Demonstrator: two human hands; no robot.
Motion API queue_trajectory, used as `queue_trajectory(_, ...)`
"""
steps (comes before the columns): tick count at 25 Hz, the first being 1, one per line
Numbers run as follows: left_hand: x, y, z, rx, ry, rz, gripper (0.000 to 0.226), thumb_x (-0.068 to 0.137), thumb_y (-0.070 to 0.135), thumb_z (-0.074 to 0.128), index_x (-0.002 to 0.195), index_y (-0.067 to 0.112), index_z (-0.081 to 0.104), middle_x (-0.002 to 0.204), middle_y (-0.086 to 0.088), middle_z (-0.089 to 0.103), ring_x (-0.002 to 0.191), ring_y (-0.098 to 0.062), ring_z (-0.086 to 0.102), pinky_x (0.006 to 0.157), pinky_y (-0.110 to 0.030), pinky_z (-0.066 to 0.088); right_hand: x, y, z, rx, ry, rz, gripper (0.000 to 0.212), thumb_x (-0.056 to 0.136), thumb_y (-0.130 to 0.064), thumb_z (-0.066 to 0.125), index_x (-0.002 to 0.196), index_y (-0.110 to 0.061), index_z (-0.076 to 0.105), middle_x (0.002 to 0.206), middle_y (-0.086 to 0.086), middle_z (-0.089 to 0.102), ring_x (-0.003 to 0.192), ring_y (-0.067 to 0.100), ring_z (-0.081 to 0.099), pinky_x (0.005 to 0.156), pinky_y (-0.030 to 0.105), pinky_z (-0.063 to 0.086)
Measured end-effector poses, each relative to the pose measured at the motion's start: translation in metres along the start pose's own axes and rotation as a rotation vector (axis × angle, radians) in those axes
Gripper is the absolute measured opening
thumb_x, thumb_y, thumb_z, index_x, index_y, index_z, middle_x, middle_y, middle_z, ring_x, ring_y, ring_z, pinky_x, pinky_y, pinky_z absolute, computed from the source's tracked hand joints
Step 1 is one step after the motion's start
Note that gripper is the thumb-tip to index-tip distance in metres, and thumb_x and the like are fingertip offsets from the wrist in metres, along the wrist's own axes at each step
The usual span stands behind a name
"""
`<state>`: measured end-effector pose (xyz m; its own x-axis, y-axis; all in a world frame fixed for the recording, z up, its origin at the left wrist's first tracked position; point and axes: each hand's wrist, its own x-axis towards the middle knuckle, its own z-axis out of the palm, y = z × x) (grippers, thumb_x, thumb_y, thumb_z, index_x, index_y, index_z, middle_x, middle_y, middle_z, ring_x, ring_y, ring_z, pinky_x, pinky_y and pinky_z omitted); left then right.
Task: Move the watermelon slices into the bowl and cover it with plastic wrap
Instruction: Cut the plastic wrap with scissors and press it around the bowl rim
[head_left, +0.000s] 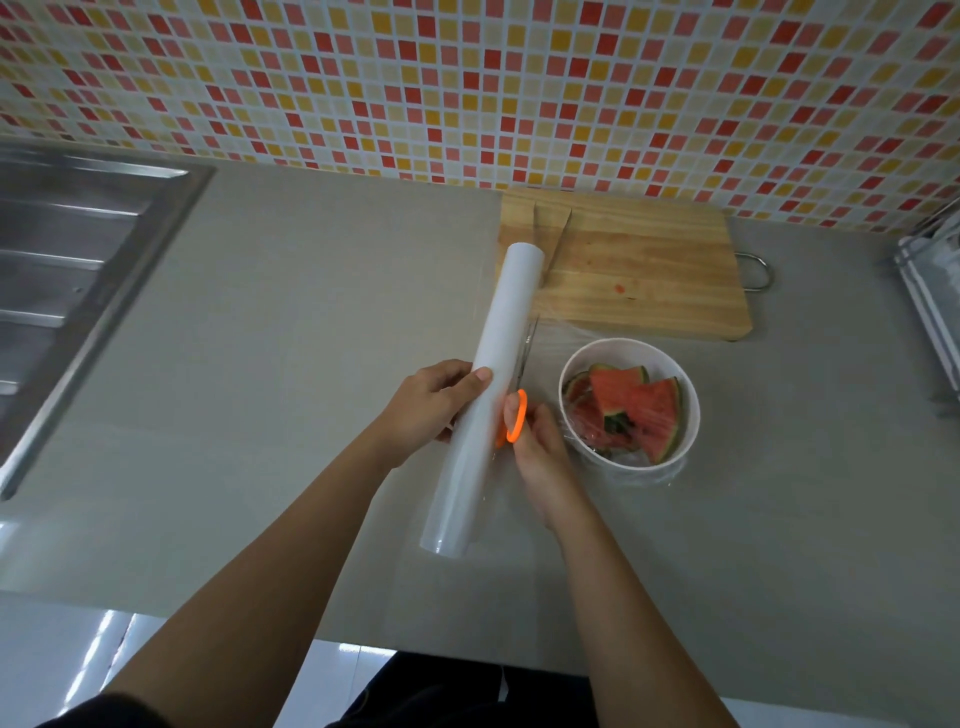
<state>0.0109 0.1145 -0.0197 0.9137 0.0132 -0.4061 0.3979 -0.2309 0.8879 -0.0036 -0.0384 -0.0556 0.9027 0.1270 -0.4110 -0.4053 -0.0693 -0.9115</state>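
Left hand (431, 405) grips the roll (498, 358), long axis running near-to-far, far end over the board (639, 270). Right hand (540, 457) holds scissors (522, 415), blades pointing away, beside the bowl (688, 410).

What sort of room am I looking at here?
Very likely a home kitchen: a steel sink sits at the left of the grey counter, a mosaic-tiled wall runs behind it, and a wooden cutting board lies beside a bowl of watermelon slices.
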Motion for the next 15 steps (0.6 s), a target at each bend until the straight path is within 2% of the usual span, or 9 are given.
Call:
queue_trajectory(3, 0.000, -0.003, -0.005, 0.012, -0.008, -0.013, 0.031, 0.092, 0.046, 0.053, 0.105, 0.022, 0.067, 0.103, -0.009, 0.068, 0.091, -0.027, 0.067, 0.078, -0.046, 0.058, 0.007, -0.003, 0.005, 0.024, 0.015, -0.019, 0.046, 0.073, -0.069, 0.053, 0.087, -0.026, 0.054, 0.076, -0.020, 0.065, 0.076, -0.011, 0.060, 0.069, 0.017, 0.041)
queue_trajectory(7, -0.003, -0.008, -0.015, 0.027, -0.037, -0.014, 0.024, 0.089, 0.048, 0.057, 0.101, 0.031, 0.068, 0.091, 0.005, 0.067, 0.076, -0.011, 0.063, 0.070, -0.035, 0.057, 0.018, -0.008, 0.010, 0.073, 0.017, -0.055, 0.046, 0.075, -0.062, 0.056, 0.088, -0.019, 0.053, 0.080, -0.009, 0.061, 0.072, -0.008, 0.059, 0.065, 0.008, 0.043)
queue_trajectory(10, -0.005, -0.011, -0.022, 0.055, -0.032, -0.011, 0.026, 0.086, 0.050, 0.056, 0.100, 0.031, 0.068, 0.087, 0.006, 0.065, 0.072, -0.009, 0.061, 0.068, -0.033, 0.056, 0.026, -0.016, 0.013, 0.098, 0.014, -0.091, 0.037, 0.085, -0.049, 0.051, 0.088, -0.012, 0.052, 0.075, -0.004, 0.054, 0.072, 0.005, 0.052, 0.071, 0.020, 0.040)
queue_trajectory(12, -0.005, -0.013, -0.027, 0.067, -0.013, -0.012, 0.026, 0.088, 0.049, 0.055, 0.102, 0.030, 0.068, 0.088, 0.005, 0.066, 0.075, -0.011, 0.061, 0.068, -0.034, 0.056, 0.029, -0.019, 0.015, 0.137, -0.016, -0.105, 0.028, 0.090, -0.042, 0.050, 0.075, -0.019, 0.056, 0.066, -0.008, 0.049, 0.066, 0.004, 0.046, 0.069, 0.020, 0.039)
queue_trajectory(13, -0.005, -0.013, -0.028, 0.070, -0.005, -0.011, 0.026, 0.089, 0.048, 0.055, 0.102, 0.030, 0.068, 0.089, 0.005, 0.066, 0.075, -0.012, 0.061, 0.069, -0.036, 0.056, 0.029, -0.018, 0.016, 0.137, -0.026, -0.093, 0.031, 0.089, -0.044, 0.051, 0.066, -0.025, 0.057, 0.063, -0.011, 0.050, 0.064, 0.002, 0.048, 0.068, 0.018, 0.040)
queue_trajectory(15, -0.004, -0.013, -0.030, 0.076, 0.008, -0.005, 0.027, 0.089, 0.048, 0.055, 0.102, 0.029, 0.068, 0.089, 0.005, 0.066, 0.074, -0.013, 0.061, 0.069, -0.037, 0.056, 0.022, -0.010, 0.021, 0.105, 0.010, -0.002, 0.036, 0.076, -0.062, 0.055, 0.068, -0.027, 0.056, 0.067, -0.012, 0.055, 0.069, 0.000, 0.056, 0.071, 0.018, 0.042)
